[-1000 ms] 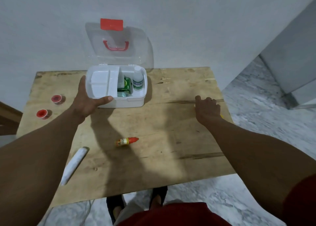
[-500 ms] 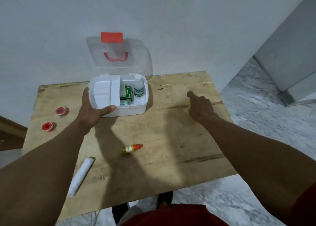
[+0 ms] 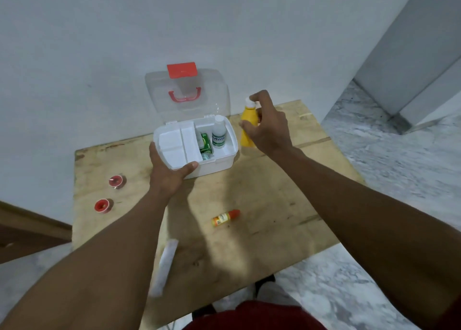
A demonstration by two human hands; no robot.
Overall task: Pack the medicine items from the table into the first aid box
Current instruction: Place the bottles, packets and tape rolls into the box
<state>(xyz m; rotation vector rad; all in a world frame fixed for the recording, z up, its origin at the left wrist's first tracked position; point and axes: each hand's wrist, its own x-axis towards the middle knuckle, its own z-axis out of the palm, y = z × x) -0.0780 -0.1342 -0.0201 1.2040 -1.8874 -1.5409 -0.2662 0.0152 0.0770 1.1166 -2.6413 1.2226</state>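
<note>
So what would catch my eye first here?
Probably the yellow bottle, held upright in the right hand just right of the open white first aid box, which the left hand grips at its near left corner. Next come the red bits: the red latch on the box's raised clear lid, and a small red-capped bottle lying on the wooden table.

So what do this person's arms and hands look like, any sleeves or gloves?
Both the left hand and right hand are bare: no gloves, rings or watch visible. Forearms are uncovered too. Red clothing shows at the frame's bottom edge.
</note>
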